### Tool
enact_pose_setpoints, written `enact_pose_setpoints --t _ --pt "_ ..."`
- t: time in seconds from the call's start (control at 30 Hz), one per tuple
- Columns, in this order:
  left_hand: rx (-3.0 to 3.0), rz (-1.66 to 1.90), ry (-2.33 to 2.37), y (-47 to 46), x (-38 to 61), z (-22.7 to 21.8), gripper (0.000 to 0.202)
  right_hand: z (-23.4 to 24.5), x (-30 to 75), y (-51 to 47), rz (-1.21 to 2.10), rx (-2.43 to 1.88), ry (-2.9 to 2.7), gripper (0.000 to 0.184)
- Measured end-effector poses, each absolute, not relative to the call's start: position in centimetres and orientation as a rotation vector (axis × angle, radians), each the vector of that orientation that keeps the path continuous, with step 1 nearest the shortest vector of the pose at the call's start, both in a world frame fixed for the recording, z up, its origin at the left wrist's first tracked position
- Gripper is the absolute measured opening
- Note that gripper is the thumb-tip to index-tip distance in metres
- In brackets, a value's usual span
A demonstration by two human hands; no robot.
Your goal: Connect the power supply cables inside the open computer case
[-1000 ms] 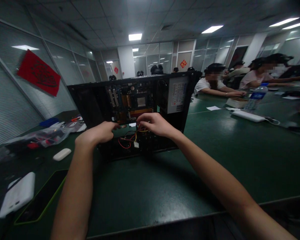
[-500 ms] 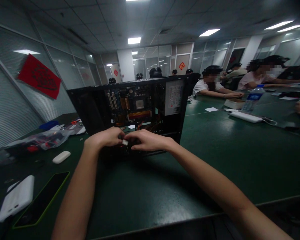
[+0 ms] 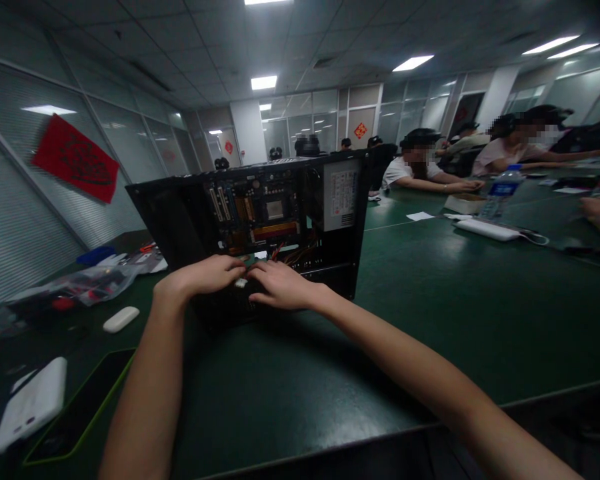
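A black computer case [image 3: 190, 220] stands on the green table with its side off, showing the motherboard [image 3: 250, 210] and the silver power supply [image 3: 341, 193]. Both my hands reach into its lower front part. The fingers of my left hand [image 3: 213, 275] are pressed together at a small white connector [image 3: 241, 283], which shows just under the fingertips. Close beside it, my right hand [image 3: 283, 285] has bent fingers and a thumb held apart; its fingertips are partly hidden. Coloured cables [image 3: 297, 253] run inside the case behind my right hand.
On the left lie a plastic bag [image 3: 87, 287], a white earphone case [image 3: 121, 319], a white phone [image 3: 33, 403] and a dark phone with a green edge [image 3: 83, 407]. A white power strip [image 3: 487, 230], bottle [image 3: 503, 190] and small box [image 3: 464, 203] stand right. Several people sit beyond.
Both hands have shifted slightly left, and the white connector sits a little further left and lower in the case. My right fingers look more spread and bent downward. The view has moved slightly.
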State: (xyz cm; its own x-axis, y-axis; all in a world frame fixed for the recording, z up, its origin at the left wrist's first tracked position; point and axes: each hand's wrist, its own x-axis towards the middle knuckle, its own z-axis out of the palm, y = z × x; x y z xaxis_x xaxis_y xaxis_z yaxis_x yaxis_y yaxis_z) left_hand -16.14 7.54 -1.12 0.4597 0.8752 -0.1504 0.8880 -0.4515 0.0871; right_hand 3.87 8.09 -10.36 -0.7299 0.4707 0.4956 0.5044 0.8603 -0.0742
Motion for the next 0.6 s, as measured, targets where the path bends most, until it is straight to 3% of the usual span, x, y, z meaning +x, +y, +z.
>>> enact_pose_setpoints --t 0.13,0.33,0.5,0.6 --pt "2.535 -0.166 1.536 7.1 -15.5 -0.9 0.045 -10.8 3.7 8.3 -0.125 -0.760 -2.541 0.046" --pt "2.573 -0.161 1.620 8.1 -16.3 -1.3 0.039 -10.6 4.5 9.1 0.027 -0.688 -2.478 0.025" --pt "2.588 -0.132 1.749 10.0 -17.4 -2.9 0.042 -10.6 5.2 9.8 -0.138 -0.829 -2.335 0.047" --pt "2.557 -0.093 1.697 11.4 -17.6 -4.4 0.047 -10.5 5.2 9.7 -0.155 -0.869 -2.413 0.044"
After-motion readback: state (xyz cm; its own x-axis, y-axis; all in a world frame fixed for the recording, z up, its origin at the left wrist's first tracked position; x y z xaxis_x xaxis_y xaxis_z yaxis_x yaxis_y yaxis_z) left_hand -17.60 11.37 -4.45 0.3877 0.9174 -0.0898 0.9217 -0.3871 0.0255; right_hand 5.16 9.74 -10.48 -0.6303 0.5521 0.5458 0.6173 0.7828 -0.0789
